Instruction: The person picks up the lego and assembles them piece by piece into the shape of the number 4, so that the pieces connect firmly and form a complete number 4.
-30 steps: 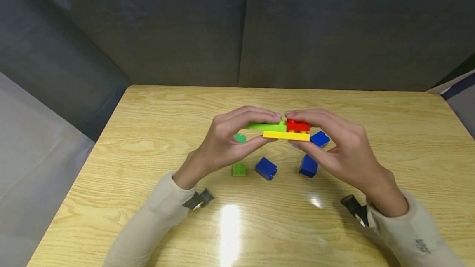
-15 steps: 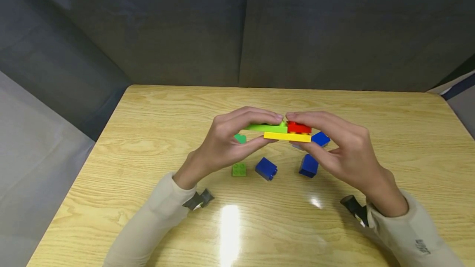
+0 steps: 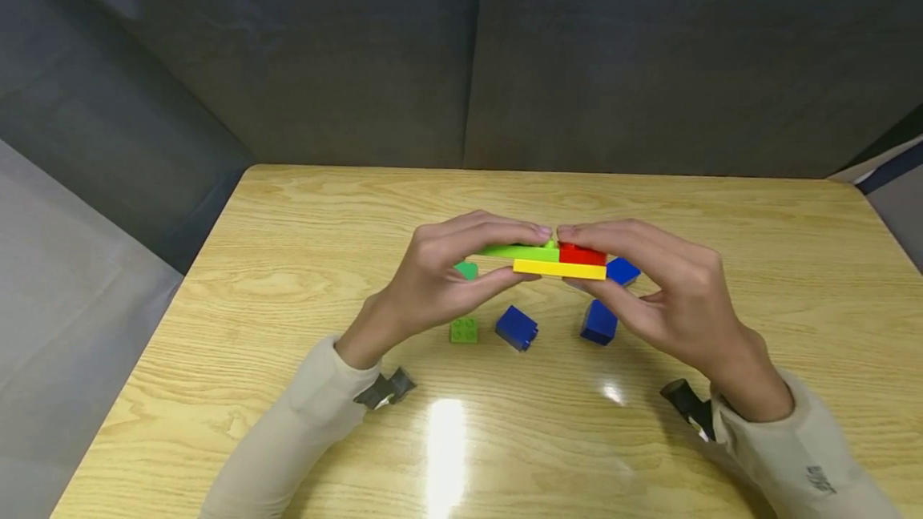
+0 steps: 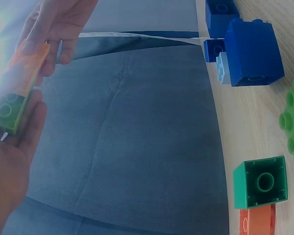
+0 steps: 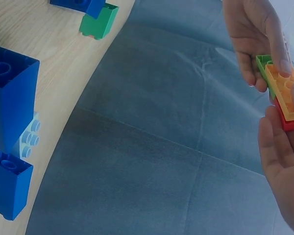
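Clearly, the flat stack (image 3: 558, 267) sits up in the air between the person's 2 hands, above the table (image 3: 332, 231). It has 3 pieces: a yellow brick (image 3: 535, 267) underneath, with a lime brick (image 3: 530, 254) and a red brick (image 3: 586, 255) side by side on top, their ends meeting. The lime brick pokes out past the yellow brick toward the left palm.

The left hand (image 3: 433, 271) pinches its end of the stack, fingers over the lime brick and thumb beneath the yellow brick. The right hand (image 3: 671, 295) pinches the other end the same way, fingertips on the red brick, thumb under the yellow brick. The fingertips of both hands nearly meet over the stack's middle.

Below, on the tabletop nearer the person, I see a lime block (image 3: 464, 330) with 4 studs, and 2 blue blocks (image 3: 516, 328). A 3rd blue block (image 3: 622, 271) lies behind the right thumb, near a pale blue block (image 5: 28, 139). Partly hidden behind the left hand is a green block (image 3: 467, 270), which touches an orange block (image 4: 258, 220).
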`<control>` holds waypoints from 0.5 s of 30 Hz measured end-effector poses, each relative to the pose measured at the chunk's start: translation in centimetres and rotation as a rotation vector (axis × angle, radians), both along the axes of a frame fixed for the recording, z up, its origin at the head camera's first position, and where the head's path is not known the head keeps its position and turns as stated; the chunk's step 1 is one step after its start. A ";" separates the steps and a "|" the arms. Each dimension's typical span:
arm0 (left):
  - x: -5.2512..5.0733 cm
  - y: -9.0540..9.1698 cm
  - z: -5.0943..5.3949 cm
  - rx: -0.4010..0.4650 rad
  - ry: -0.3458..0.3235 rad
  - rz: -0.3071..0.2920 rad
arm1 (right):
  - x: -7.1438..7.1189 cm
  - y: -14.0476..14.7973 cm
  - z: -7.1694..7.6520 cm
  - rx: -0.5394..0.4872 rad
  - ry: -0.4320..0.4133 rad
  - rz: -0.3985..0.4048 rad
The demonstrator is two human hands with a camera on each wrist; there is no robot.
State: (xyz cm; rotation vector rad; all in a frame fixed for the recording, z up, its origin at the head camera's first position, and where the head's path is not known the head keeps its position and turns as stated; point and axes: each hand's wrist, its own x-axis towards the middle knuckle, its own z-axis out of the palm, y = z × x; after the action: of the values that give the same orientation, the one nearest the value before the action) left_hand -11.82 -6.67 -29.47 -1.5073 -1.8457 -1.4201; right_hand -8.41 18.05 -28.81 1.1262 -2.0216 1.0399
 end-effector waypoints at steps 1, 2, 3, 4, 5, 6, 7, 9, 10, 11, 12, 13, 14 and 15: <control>0.0 0.0 0.0 0.001 -0.001 -0.002 | 0.0 0.0 0.0 -0.006 0.002 0.001; 0.0 0.0 0.0 0.002 -0.002 -0.005 | 0.0 0.0 -0.1 -0.011 0.004 0.000; 0.0 0.0 0.0 0.003 -0.003 -0.008 | 0.1 0.0 -0.1 -0.016 0.005 0.000; 0.0 0.0 0.0 0.004 -0.004 -0.010 | 0.1 0.0 -0.1 -0.019 0.006 0.000; 0.0 0.1 0.0 0.004 -0.005 -0.012 | 0.1 0.0 -0.1 -0.022 0.007 0.001; 0.0 0.1 0.0 0.004 -0.006 -0.013 | 0.1 0.0 -0.1 -0.022 0.007 0.002; 0.0 0.1 0.0 0.004 -0.006 -0.013 | 0.1 0.0 -0.1 -0.022 0.006 0.004; 0.0 0.1 0.0 0.005 -0.010 -0.014 | 0.1 0.0 -0.1 -0.020 0.003 0.009; 0.1 0.0 0.0 0.005 -0.012 -0.014 | 0.1 0.0 -0.1 -0.018 0.002 0.011; 0.1 0.0 0.0 0.005 -0.013 -0.014 | 0.1 0.0 -0.1 -0.017 0.001 0.014; 0.1 0.0 0.0 0.004 -0.014 -0.014 | 0.0 0.0 -0.1 -0.017 0.001 0.016; 0.1 0.0 0.0 0.004 -0.016 -0.013 | 0.0 0.0 -0.1 -0.016 0.000 0.018; 0.1 0.0 0.0 0.003 -0.016 -0.012 | 0.0 0.0 0.0 -0.017 0.000 0.020; 0.1 -0.1 0.0 0.003 -0.017 -0.010 | 0.0 0.0 0.0 -0.016 0.001 0.020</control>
State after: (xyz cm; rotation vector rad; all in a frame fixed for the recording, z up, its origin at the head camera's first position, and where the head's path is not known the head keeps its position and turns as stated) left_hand -11.72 -6.72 -29.46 -1.5098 -1.8479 -1.4431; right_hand -8.38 18.07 -28.83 1.1408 -2.0016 1.0640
